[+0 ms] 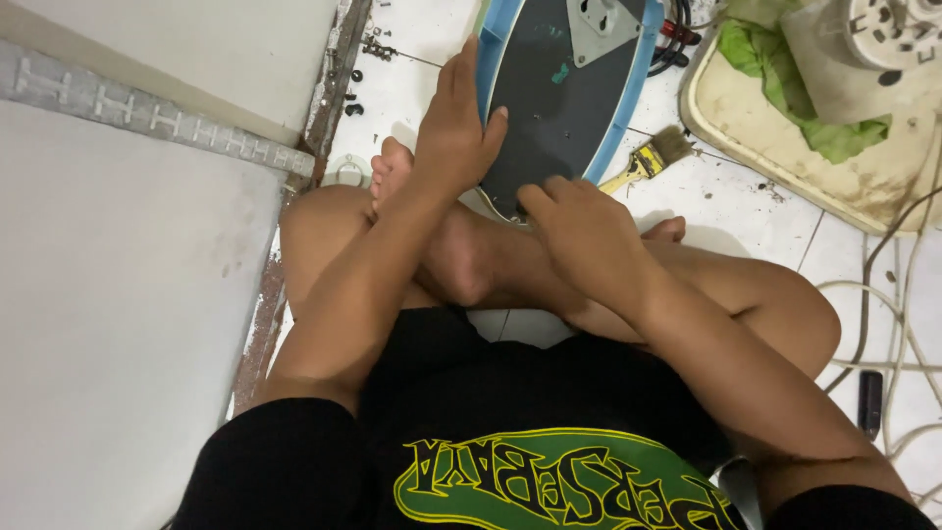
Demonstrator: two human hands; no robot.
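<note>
1. Nearest the camera, a black shirt (530, 412) with a green and yellow printed emblem is filling the bottom edge, above crossed bare legs.
2. The right hand (589, 231) is resting on the near, narrow end of the flat blue-rimmed appliance base (564, 98), fingers curled and pressed together against its dark underside; whether it is pinching anything small cannot be told.
3. The left hand (456, 123) is gripping the base's left blue rim, fingers wrapped over the edge and thumb lying on the dark face.
4. The base is lying upturned over the person's feet on the white tiled floor (746, 206), a grey plate sitting at its far end and red and black wires trailing off beyond it.
5. Just right of the base, a yellow-handled paintbrush (648, 162) is lying on the tile, leaving a narrow bare strip between them.
6. Farther right, a cream tray-like housing (785, 167) is holding green cloth (785, 79) and a pale round part.
7. White cables are crossing the right edge; a grey wall panel (118, 294) is closing in the left.
</note>
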